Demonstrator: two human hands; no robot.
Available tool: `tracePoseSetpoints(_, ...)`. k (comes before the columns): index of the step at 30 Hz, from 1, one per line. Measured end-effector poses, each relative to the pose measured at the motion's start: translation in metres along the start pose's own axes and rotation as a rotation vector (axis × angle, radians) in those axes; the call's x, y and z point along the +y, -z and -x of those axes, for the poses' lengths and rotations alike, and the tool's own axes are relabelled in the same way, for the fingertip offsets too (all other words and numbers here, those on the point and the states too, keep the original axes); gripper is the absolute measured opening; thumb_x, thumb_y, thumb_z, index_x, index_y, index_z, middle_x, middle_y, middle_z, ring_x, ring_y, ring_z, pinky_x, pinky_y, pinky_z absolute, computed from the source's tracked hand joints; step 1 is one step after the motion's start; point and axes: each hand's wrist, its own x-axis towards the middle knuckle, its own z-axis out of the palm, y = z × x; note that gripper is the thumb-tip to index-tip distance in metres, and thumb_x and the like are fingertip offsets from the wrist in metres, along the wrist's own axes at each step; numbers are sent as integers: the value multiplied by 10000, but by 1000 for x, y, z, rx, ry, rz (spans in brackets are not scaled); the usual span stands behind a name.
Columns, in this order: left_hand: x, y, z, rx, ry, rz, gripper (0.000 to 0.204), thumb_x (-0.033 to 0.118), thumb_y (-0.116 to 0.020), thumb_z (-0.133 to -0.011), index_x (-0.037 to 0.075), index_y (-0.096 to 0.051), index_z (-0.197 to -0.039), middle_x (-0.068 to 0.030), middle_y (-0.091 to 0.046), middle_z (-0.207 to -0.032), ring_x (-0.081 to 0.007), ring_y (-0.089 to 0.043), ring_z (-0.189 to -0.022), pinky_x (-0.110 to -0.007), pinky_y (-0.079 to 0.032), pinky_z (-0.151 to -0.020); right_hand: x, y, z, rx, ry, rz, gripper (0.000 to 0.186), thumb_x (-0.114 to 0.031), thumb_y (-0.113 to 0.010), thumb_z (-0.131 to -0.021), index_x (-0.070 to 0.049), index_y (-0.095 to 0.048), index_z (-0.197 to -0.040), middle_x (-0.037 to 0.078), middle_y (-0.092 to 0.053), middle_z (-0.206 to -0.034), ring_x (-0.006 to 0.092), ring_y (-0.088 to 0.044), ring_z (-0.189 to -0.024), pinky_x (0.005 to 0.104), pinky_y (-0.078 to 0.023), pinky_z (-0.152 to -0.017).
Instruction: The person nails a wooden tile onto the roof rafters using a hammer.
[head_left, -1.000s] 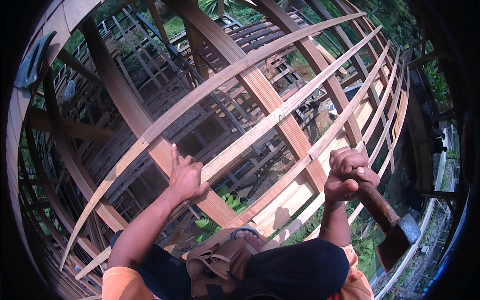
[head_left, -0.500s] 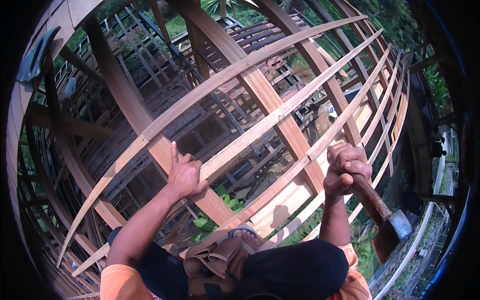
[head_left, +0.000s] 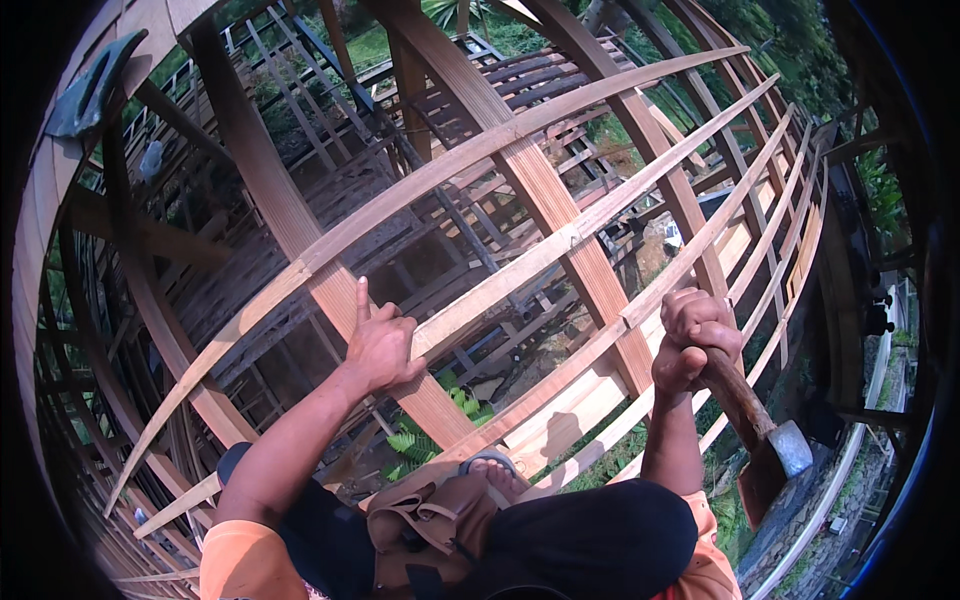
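Tool (head_left: 738, 395): wooden handle, grey metal head, slanting head-down at near right
Wooden strip (head_left: 574, 236): pale, slender, running from centre-left to far right

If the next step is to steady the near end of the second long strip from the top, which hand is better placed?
Probably the left hand: it is at that end of the strip. The right hand is farther away, gripping a tool.

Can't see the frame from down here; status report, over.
Right hand gripping wood-handled tool. Left hand at near end of wooden strip, index finger extended. Left hand partly hides the beam behind it.
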Motion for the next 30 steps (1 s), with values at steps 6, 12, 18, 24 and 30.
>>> tracePoseSetpoints(6,4,2,-6,44,-41,-13,476,428,-701,-673,2,-694,-886,-122,-713,-907,-254,-601,-1074,-651,104,-1182,46,32,70,-313,-1068,689,254,-244,-638,-945,9,-613,-952,170,-619,-717,217,-587,-655,395,-479,-634)
tracePoseSetpoints(12,0,-3,-1,50,-37,31,468,415,-690,-673,-5,-691,-879,-120,-706,-867,-257,-611,-1047,-646,90,-1188,-21,6,-23,52,-94,63,453,-502,-616,-949,-91,-435,-1002,25,-411,-790,118,-422,-621,253,-382,-519)
tracePoseSetpoints(18,8,5,-12,77,-65,18,463,408,-690,-667,-2,-694,-883,-120,-705,-850,-256,-611,-1042,-647,88,-1189,52,44,86,-574,-1112,828,313,-267,-666,-927,21,-581,-1016,193,-607,-763,266,-607,-663,412,-488,-650)
tracePoseSetpoints(24,3,2,-5,45,-35,7,478,407,-693,-661,0,-703,-912,-123,-710,-871,-257,-610,-1059,-646,87,-1189,0,18,23,-272,-826,363,267,-296,-606,-991,-32,-569,-1006,77,-557,-777,148,-547,-681,276,-443,-605)
tracePoseSetpoints(30,2,1,-2,22,-22,11,458,412,-698,-664,4,-690,-871,-119,-706,-859,-265,-611,-1027,-646,88,-1189,-13,-6,-2,-25,-244,190,317,-368,-568,-993,-89,-438,-918,55,-439,-755,164,-471,-630,293,-414,-570)
